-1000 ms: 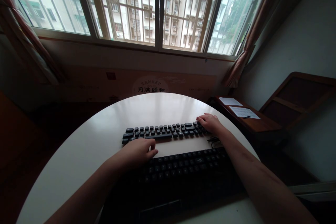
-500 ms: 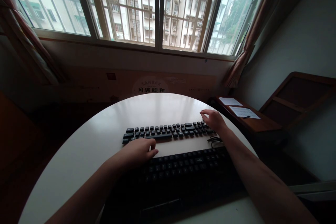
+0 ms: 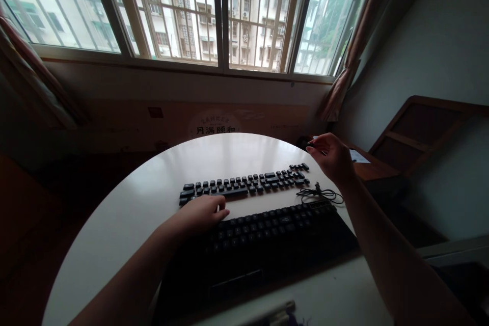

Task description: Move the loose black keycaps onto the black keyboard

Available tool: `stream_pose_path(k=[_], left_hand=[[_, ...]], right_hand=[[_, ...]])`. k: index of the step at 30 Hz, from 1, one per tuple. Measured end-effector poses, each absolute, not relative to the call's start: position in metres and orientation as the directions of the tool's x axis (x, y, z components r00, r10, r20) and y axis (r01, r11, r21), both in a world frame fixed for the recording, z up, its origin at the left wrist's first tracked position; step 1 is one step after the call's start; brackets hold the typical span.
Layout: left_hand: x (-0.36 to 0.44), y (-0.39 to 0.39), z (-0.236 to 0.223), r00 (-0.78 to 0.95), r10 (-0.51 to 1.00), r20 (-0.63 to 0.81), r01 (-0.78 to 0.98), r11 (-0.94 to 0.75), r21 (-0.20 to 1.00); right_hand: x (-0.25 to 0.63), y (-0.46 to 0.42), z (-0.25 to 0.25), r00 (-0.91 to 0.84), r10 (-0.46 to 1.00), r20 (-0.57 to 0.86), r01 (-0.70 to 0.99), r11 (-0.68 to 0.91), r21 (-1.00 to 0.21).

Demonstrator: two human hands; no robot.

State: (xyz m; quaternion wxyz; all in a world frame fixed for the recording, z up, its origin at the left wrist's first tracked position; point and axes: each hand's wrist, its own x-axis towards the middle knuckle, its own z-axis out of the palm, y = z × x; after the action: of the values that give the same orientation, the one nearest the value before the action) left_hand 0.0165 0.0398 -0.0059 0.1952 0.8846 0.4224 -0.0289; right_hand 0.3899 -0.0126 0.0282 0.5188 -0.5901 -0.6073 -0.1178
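My right hand (image 3: 332, 158) is raised over the far right edge of the table, finger and thumb pinched on a small dark keycap (image 3: 310, 144). My left hand (image 3: 204, 210) rests at the left, between the loose keycaps and the keyboard, with its fingers loosely bent and a gap beside the thumb; nothing shows in it. Below both hands lies a black keyboard (image 3: 267, 257), its upper rows still carrying keys and its near part dark and bare. Behind it, several loose black keycaps (image 3: 229, 187) stand in rows on the white table (image 3: 126, 183).
A coiled black cable (image 3: 320, 194) lies right of the keycap rows. At the near edge is a partly cut-off slender object (image 3: 280, 310). A wooden chair (image 3: 385, 163) with paper (image 3: 359, 157) on it stands to the right, and a barred window (image 3: 221, 15) ahead.
My right hand has lifted from the right end of the keycap rows, up and to the right, with a keycap in its pinch. My left hand has hardly moved. The view has shifted slightly.
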Motion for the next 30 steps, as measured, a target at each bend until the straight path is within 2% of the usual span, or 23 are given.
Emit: stream_pose_path(k=[5, 12, 20, 30], left_hand=[[0.018, 0.044, -0.009, 0.651, 0.725, -0.224, 0.755, -0.587, 0.291], [0.019, 0.047, -0.012, 0.660, 0.723, -0.204, 0.747, -0.603, 0.280], [0.019, 0.049, -0.014, 0.650, 0.730, -0.212, 0.757, -0.596, 0.267], [0.020, 0.047, -0.011, 0.644, 0.731, -0.225, 0.763, -0.593, 0.256]], right_hand=[[0.366, -0.086, -0.003, 0.174, 0.605, 0.777, 0.864, 0.284, -0.415], [0.357, -0.145, -0.063, 0.168, 0.715, 0.678, 0.815, 0.287, -0.504], [0.353, -0.139, -0.068, 0.125, 0.730, 0.672, 0.874, 0.240, -0.423], [0.359, -0.140, -0.076, 0.189, 0.821, 0.538, 0.870, 0.113, -0.479]])
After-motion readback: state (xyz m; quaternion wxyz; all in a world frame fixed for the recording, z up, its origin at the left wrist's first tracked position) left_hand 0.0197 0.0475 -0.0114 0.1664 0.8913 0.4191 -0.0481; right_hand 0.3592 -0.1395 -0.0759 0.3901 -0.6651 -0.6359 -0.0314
